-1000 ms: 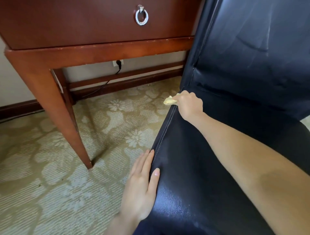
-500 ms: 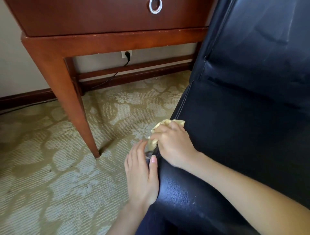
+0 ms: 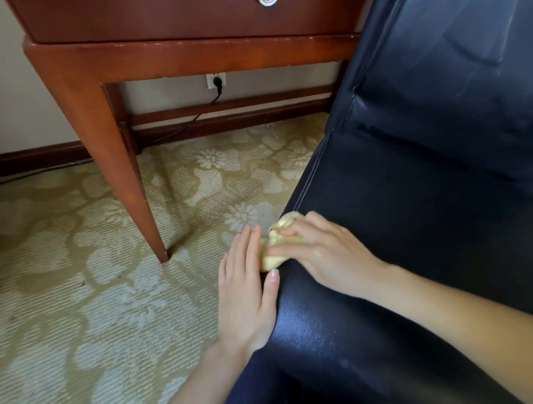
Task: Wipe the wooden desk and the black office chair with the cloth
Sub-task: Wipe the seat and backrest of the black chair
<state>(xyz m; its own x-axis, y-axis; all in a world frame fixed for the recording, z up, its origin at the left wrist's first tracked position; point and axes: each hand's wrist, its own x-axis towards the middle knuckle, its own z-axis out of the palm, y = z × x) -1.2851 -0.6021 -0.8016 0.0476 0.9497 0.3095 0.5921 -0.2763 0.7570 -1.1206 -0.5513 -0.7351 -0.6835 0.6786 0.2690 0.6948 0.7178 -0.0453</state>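
The black office chair (image 3: 418, 202) fills the right half of the view, its seat edge running down toward me. My right hand (image 3: 320, 251) grips a crumpled yellow cloth (image 3: 277, 245) and presses it on the seat's left edge. My left hand (image 3: 248, 294) lies flat with straight fingers against the chair's left side, thumb on the seat edge, fingertips touching the cloth. The wooden desk (image 3: 184, 57) stands at the upper left, with a drawer front and one tapered leg (image 3: 127, 178) reaching the floor.
A patterned beige carpet (image 3: 86, 302) covers the floor to the left. A wall socket (image 3: 215, 80) with a black plug and cable sits under the desk, above a dark wooden baseboard (image 3: 43, 158). A silver drawer ring (image 3: 266, 2) shows at the top edge.
My right hand slid the cloth along the seat's left edge from near the backrest down toward me until it met my left hand. My left hand stayed on the chair's side.
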